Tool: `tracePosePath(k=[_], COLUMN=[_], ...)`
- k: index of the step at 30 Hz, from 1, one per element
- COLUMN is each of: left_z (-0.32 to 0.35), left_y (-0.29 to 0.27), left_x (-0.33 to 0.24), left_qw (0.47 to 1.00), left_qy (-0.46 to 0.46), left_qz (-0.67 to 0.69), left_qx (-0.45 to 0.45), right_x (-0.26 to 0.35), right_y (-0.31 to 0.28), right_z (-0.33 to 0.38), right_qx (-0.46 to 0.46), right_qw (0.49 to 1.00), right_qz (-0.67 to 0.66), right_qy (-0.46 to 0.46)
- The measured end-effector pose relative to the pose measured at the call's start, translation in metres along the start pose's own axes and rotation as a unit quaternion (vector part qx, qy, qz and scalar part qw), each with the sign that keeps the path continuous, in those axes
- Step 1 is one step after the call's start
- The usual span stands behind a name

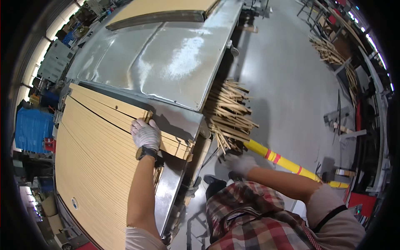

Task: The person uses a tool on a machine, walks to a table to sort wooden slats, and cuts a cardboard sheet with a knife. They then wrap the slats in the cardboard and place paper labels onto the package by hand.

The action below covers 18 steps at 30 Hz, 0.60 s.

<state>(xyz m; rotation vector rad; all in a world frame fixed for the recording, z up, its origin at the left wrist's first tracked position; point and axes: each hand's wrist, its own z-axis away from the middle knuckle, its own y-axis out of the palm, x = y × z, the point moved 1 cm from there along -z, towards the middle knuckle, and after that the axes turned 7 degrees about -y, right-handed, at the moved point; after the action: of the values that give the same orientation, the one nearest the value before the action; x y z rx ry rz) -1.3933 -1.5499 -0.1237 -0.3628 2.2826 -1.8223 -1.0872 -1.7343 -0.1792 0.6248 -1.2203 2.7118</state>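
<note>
Here, one watch (147, 153) worn, left hand (146, 134) laid on many tan strips (100, 154), fingers half-curled, grip unclear, right hand (241, 165) blurred, opening, hold untellable.

My left hand (146, 134) wears a pale greyish-white glove, with a black watch (146, 153) above it; my right hand (242, 165), blurred, shows the same pale grey. The slatted boards (96, 166) are yellowish tan, striped by thin dark lines. I see a silvery-grey worktop (166, 54) with whitish glare and brownish streaks, light-brown wood sticks (231, 110), and a yellow strip (287, 163) with red bands. My checked cloth (258, 221) mixes red, black and cream; my sleeves (341, 225) are greyish beige.
</note>
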Motion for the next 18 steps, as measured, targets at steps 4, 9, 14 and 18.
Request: tracePosePath(k=[4, 9, 14, 18], left_z=[-0.004, 0.036, 0.263, 0.422], left_y=[-0.012, -0.103, -0.13, -0.145], left_x=[0.027, 0.034, 0.114, 0.276], left_qw=[0.995, 0.912, 0.884, 0.912], left_qy=[-0.006, -0.068, 0.094, -0.198], left_qz=[0.091, 0.396, 0.449, 0.113], left_qx=[0.042, 0.084, 0.091, 0.34], right_x=[-0.111, -0.137, 0.023, 0.179], right_y=[0.023, 0.035, -0.012, -0.018], right_z=[0.119, 0.169, 0.091, 0.066], right_qx=[0.097, -0.306, -0.284, -0.143], right_qw=[0.972, 0.916, 0.925, 0.905], right_qz=[0.062, -0.201, -0.203, -0.094], right_qy=[0.204, 0.164, -0.149, -0.389])
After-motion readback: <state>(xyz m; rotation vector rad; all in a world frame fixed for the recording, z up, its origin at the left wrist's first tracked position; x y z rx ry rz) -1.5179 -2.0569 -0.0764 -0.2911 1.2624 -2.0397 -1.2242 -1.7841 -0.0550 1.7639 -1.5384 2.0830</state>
